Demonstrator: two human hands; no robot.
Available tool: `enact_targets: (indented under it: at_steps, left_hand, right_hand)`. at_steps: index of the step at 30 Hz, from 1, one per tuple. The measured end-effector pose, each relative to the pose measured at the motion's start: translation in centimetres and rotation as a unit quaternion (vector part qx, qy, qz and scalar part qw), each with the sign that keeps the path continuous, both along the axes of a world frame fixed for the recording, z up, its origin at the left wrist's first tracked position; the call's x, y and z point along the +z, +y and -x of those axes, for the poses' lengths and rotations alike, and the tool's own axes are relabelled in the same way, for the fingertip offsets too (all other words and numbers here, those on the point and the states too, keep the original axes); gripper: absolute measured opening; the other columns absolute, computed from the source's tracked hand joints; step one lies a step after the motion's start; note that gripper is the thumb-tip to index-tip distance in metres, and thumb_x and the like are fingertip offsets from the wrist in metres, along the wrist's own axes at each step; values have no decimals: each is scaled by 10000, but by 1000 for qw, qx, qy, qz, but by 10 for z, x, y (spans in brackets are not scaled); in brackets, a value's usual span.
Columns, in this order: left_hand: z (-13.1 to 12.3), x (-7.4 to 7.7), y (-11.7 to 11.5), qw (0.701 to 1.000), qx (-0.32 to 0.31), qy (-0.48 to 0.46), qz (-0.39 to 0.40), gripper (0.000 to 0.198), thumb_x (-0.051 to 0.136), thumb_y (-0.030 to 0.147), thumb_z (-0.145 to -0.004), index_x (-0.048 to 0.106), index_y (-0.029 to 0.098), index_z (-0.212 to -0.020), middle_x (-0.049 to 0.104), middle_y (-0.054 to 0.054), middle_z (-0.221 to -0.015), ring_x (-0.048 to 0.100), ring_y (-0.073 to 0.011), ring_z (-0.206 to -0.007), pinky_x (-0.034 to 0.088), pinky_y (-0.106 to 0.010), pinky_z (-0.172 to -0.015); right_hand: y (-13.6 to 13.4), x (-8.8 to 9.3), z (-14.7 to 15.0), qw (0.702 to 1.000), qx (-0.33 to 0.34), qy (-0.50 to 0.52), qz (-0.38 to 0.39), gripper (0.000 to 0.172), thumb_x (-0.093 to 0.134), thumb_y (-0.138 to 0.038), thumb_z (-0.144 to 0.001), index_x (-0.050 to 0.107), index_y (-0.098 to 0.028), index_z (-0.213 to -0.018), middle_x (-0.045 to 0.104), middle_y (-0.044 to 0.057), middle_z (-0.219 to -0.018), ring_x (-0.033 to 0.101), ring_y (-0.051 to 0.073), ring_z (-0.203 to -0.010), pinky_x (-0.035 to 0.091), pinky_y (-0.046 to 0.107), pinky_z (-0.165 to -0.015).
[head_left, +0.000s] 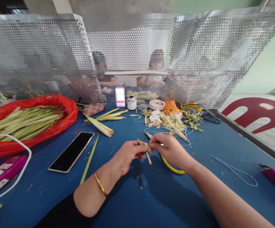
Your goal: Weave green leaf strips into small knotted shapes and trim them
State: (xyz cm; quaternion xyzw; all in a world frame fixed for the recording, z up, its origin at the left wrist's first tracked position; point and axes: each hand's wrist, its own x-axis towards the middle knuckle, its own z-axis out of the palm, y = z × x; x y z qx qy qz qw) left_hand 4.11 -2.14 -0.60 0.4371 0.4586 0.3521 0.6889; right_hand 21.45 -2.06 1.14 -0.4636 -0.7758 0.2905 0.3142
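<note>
Above the middle of the blue table, my left hand (134, 150) is closed on a small folded leaf piece (149, 157), green with a pale end hanging down. My right hand (164, 145) is pinched right beside it, fingertips meeting those of the left. What the right fingertips grip is too small to make out. Under the right hand lie scissors with a yellow handle (173, 169), partly hidden by the hand. A long green leaf strip (90, 161) lies left of my left forearm, and thicker pale stalks (100, 125) lie farther back.
At left are a red bag (73, 110) of leaf strips, a black phone (72, 152) and a purple power strip (8, 172). Leaf scraps (168, 122), tape (156, 104) and a white jar (131, 103) stand behind. Perforated sheeting (132, 41) separates people opposite. Loose thread (234, 171) lies right.
</note>
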Motion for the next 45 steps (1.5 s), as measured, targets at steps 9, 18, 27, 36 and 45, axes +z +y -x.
enact_targets:
  at_steps: [9, 18, 27, 36, 45]
  left_hand:
    - [-1, 10, -1, 1000, -6, -17, -4, 192, 752, 304, -623, 667, 133, -645, 643, -33, -682, 322, -41, -481, 164, -229, -466]
    - [-3, 9, -3, 999, 11, -33, -6, 159, 727, 260, -656, 635, 130, -659, 674, -55, -730, 313, -20, -458, 173, -205, -447]
    - [0, 6, -1, 999, 37, -4, 19, 184, 734, 279, -627, 678, 124, -708, 658, -38, -713, 333, -30, -457, 219, -207, -462]
    - [-6, 13, -5, 996, 87, 12, 4, 206, 758, 286, -571, 660, 126, -655, 634, -20, -667, 319, -35, -469, 186, -213, -467]
    - [-3, 16, -5, 991, 131, -27, 7, 329, 807, 315, -521, 657, 131, -749, 708, -57, -764, 258, -6, -426, 109, -206, -465]
  right_hand:
    - [-3, -2, 4, 998, -17, 58, -14, 167, 506, -123, -827, 560, -206, -692, 639, -12, -668, 581, 145, -644, 417, 247, -610]
    - [-3, 0, 1, 997, 3, 73, -24, 156, 520, -137, -844, 580, -204, -717, 653, -10, -683, 601, 146, -663, 439, 254, -634]
    - [-2, -5, 5, 997, -41, 48, -50, 161, 549, -94, -802, 600, -200, -694, 636, -16, -674, 572, 137, -648, 419, 237, -610]
    - [-2, -8, 3, 993, -41, 61, -96, 139, 566, -169, -826, 659, -223, -914, 688, 19, -843, 629, 166, -778, 481, 276, -713]
    - [-73, -11, -143, 882, -401, -242, -59, 162, 558, -373, -811, 668, -254, -802, 680, 26, -814, 611, 207, -651, 394, 301, -551]
